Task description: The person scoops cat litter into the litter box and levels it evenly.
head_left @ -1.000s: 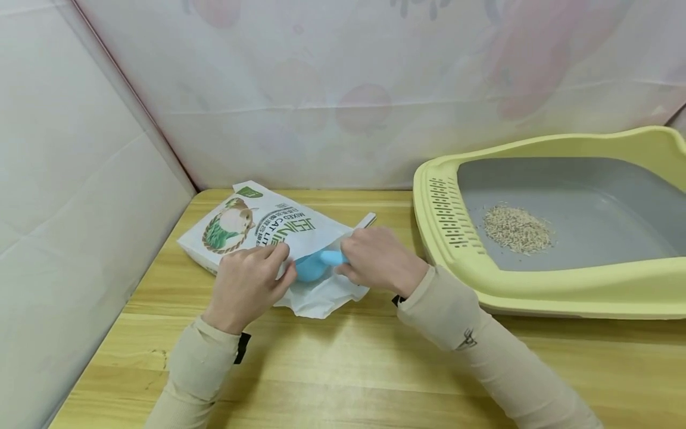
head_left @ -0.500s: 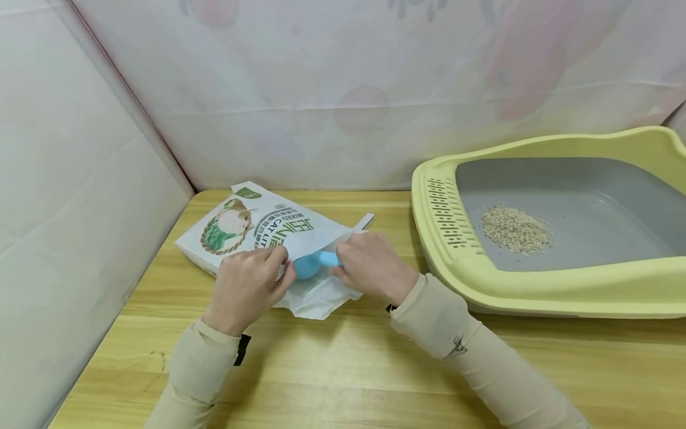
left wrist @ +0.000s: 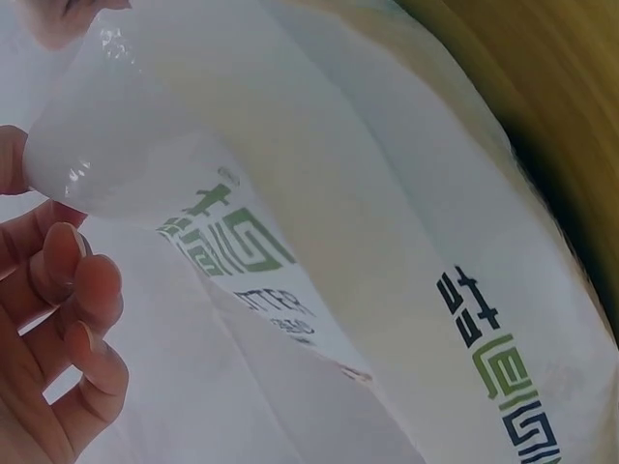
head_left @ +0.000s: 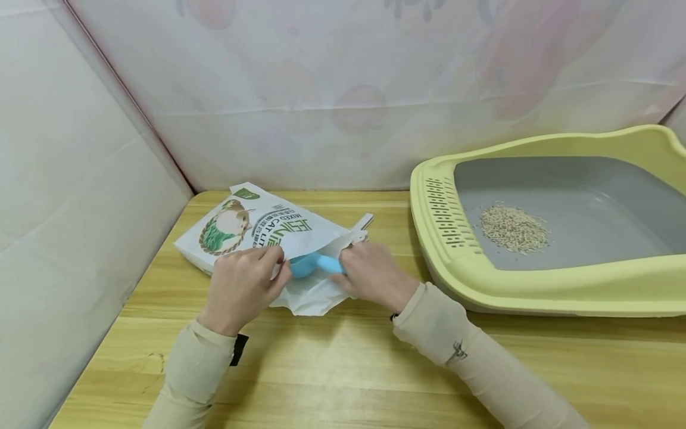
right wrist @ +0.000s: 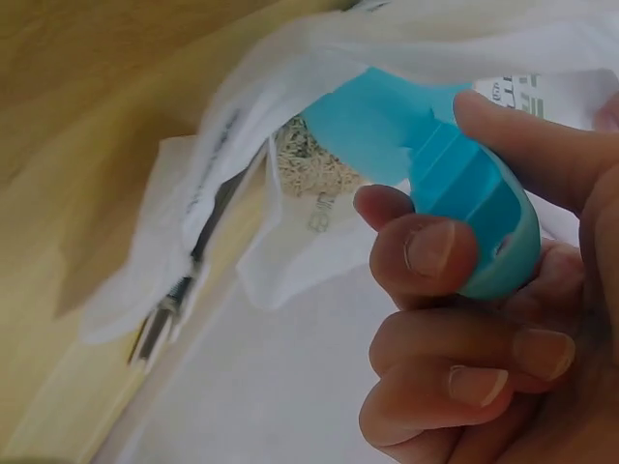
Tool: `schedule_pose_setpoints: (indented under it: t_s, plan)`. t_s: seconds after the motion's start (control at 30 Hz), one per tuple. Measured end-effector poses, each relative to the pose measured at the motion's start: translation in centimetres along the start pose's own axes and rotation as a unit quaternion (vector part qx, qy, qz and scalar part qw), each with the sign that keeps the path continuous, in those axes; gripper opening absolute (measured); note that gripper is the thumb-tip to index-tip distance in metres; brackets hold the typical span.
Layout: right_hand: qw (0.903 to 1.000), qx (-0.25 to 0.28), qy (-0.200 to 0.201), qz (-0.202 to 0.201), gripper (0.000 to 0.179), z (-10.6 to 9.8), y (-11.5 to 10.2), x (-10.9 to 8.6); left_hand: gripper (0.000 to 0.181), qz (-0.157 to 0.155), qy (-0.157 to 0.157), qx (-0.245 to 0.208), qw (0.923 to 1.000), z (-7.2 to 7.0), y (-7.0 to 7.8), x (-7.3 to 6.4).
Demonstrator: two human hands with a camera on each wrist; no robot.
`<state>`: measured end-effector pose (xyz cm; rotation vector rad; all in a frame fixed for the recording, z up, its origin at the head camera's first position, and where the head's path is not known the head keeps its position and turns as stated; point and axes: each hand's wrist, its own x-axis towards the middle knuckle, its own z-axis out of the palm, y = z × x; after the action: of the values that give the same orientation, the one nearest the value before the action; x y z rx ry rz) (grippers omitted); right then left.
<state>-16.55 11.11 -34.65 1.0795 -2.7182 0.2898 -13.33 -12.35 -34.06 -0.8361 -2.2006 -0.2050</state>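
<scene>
A white cat litter bag, printed with green lettering and a cat picture, lies on the wooden table with its mouth facing right. My left hand pinches the upper edge of the mouth between thumb and finger. In my right hand is a light blue scoop, gripped by its handle. The scoop's bowl sits inside the bag's mouth, its front part hidden. The right wrist view shows pale litter pellets in the bag beside the bowl; how much the bowl holds cannot be seen.
To the right stands a yellow-rimmed litter box with a grey base and a slotted step. A small heap of pellets lies in it. Fabric walls border the table at the back and left.
My right hand has shifted slightly toward me, and the scoop's handle now slopes down toward the hand. The left hand keeps its pinch on the bag's edge, almost unmoved.
</scene>
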Motion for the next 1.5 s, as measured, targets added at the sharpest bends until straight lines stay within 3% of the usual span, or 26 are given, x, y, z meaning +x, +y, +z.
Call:
schedule_pose_setpoints:
  t_s: [0.2,0.43,0.67,0.87,1.07,1.5]
  plan:
    - [0.9990,0.042,-0.012,0.009,0.048,0.9,0.8,-0.9,0.015,0.000,0.000,0.000,1.0000,-0.1,-0.1,0.1]
    - [0.9975,0.047,-0.049,0.020,0.044,2.2,1.2,-1.7,0.017,0.000,-0.003,0.003,1.0000,-0.1,-0.1,0.0]
    - [0.9958,0.065,-0.063,0.018,0.043,2.5,1.4,-1.6,0.018,0.001,-0.002,0.003,1.0000,-0.1,0.0,0.0]
    - [0.9963,0.067,-0.055,0.002,0.039,2.3,1.4,-1.6,0.018,0.004,-0.004,0.001,1.0000,-0.1,-0.1,0.1]
    - [0.9982,0.032,-0.047,-0.020,0.028,1.9,1.3,-1.6,0.019,0.003,-0.005,0.002,1.0000,-0.1,-0.1,0.0]
    - [0.9971,0.004,-0.076,-0.011,0.024,-0.4,1.4,-2.4,0.016,0.004,-0.004,0.002,1.0000,-0.1,0.0,0.0]
